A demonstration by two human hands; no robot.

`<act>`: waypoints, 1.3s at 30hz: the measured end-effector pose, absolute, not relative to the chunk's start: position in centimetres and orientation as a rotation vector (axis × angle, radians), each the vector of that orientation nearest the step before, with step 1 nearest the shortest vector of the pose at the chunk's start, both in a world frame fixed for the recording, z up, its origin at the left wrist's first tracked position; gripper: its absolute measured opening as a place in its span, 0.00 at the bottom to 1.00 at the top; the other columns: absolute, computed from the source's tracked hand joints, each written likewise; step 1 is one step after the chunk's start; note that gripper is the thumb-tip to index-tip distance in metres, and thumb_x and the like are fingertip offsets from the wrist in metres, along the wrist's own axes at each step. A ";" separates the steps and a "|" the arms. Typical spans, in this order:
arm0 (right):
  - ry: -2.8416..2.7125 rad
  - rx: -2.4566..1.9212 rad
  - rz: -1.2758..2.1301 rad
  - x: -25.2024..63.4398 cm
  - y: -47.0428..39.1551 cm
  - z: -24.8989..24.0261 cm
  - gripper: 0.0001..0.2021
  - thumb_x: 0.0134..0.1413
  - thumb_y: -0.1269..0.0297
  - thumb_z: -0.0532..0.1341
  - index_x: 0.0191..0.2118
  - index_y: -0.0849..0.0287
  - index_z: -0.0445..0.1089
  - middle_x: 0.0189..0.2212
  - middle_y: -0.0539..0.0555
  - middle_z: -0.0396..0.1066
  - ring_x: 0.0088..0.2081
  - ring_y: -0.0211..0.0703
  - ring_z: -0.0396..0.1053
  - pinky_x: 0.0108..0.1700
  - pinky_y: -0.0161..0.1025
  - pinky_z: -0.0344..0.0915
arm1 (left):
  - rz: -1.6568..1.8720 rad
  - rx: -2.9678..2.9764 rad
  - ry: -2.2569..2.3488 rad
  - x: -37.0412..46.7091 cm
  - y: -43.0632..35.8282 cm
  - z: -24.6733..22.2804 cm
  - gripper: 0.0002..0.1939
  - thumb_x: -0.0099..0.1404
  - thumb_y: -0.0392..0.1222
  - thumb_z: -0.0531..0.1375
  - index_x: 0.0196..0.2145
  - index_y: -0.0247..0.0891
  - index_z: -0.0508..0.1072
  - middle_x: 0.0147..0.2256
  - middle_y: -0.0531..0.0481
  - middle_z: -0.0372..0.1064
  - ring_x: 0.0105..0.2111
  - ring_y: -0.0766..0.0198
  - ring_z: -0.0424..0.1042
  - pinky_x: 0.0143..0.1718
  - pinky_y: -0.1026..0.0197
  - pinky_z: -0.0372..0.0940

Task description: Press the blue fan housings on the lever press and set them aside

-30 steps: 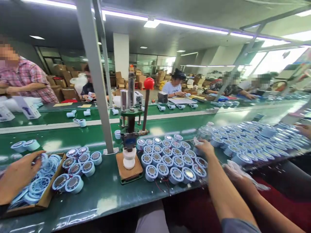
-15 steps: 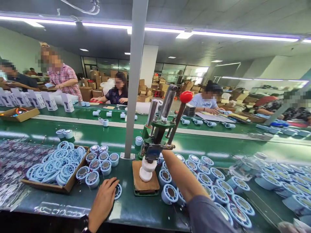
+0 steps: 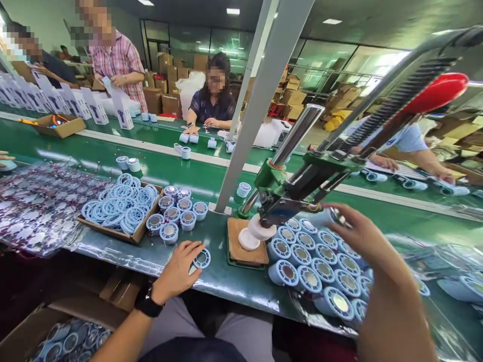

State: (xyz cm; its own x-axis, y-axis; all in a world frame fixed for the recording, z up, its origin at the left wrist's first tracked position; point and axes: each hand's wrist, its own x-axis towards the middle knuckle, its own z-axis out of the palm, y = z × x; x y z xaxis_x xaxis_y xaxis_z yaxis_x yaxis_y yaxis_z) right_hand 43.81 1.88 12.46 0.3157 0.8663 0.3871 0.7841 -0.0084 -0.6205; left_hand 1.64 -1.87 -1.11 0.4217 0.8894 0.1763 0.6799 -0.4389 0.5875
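Observation:
My left hand (image 3: 183,266) is at the front edge of the green bench, its fingers and thumb closed around the side of a flat light-blue slotted ring (image 3: 203,258). My right hand (image 3: 350,226), blurred, is raised over the right-hand cluster and grips a light-blue round housing (image 3: 321,219) by its side. A green hand press (image 3: 287,193) with a red-knobbed lever stands between my hands. Under its head, two white round blocks (image 3: 249,239) are on a brown pad (image 3: 234,242). Slotted rings cap the housings (image 3: 323,269) clustered right of the press.
A cardboard tray of loose rings (image 3: 142,235) lies left, beside several housings without rings (image 3: 169,232). Silvery parts with wires (image 3: 33,206) cover the far left. A slanting grey post (image 3: 245,130) rises behind the press. Below the bench is a box of parts (image 3: 22,329). Co-workers sit across the belt.
My right hand has come out from behind the press to its right, now with a housing in it. My left hand has closed on the ring. The view has turned downward and tilted.

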 end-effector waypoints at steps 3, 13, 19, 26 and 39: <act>-1.852 -1.530 0.234 42.4 -6.1 9.6 0.15 0.48 0.52 0.67 0.43 0.46 0.78 0.46 0.58 0.74 0.49 0.56 0.73 0.50 0.55 0.73 | 0.641 2.272 1.366 1.9 -2.0 -1.6 0.35 0.59 0.37 0.62 0.64 0.45 0.63 0.61 0.45 0.64 0.60 0.47 0.61 0.60 0.39 0.61; -2.067 -1.148 0.675 26.3 -7.5 0.8 0.27 0.39 0.80 0.49 0.42 0.54 0.76 0.61 0.51 0.61 0.64 0.47 0.58 0.65 0.52 0.61 | 0.848 2.182 1.428 1.6 -2.1 -2.1 0.24 0.66 0.48 0.59 0.58 0.40 0.68 0.55 0.40 0.71 0.57 0.48 0.68 0.59 0.43 0.64; -1.808 -1.176 0.328 23.5 -6.9 -1.7 0.32 0.55 0.66 0.60 0.65 0.57 0.54 0.63 0.62 0.58 0.64 0.55 0.57 0.62 0.59 0.61 | 0.976 1.798 1.560 0.8 -3.4 -1.9 0.28 0.64 0.53 0.61 0.58 0.41 0.66 0.54 0.41 0.72 0.54 0.50 0.72 0.57 0.46 0.67; -1.550 -1.225 0.436 18.5 -4.9 -3.7 0.28 0.50 0.73 0.61 0.59 0.57 0.62 0.57 0.62 0.64 0.58 0.48 0.66 0.59 0.47 0.68 | 0.956 1.942 1.437 2.6 -4.0 1.0 0.32 0.65 0.48 0.62 0.64 0.42 0.59 0.54 0.42 0.72 0.51 0.54 0.74 0.53 0.51 0.70; -1.488 -1.233 0.528 18.8 -4.9 -5.5 0.30 0.50 0.73 0.61 0.61 0.59 0.62 0.55 0.60 0.69 0.54 0.48 0.71 0.57 0.46 0.71 | 0.807 2.176 1.417 5.7 -3.4 2.2 0.37 0.61 0.33 0.60 0.66 0.42 0.56 0.54 0.42 0.70 0.55 0.51 0.68 0.57 0.46 0.65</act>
State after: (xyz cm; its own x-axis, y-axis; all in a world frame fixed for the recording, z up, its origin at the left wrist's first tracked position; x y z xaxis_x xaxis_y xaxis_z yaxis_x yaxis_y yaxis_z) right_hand 18.83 -4.86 -5.48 0.1181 0.8881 0.4442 0.4094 0.3640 -0.8366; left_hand 5.72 -3.42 2.17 0.3126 0.9191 0.2400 0.6755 -0.3927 0.6241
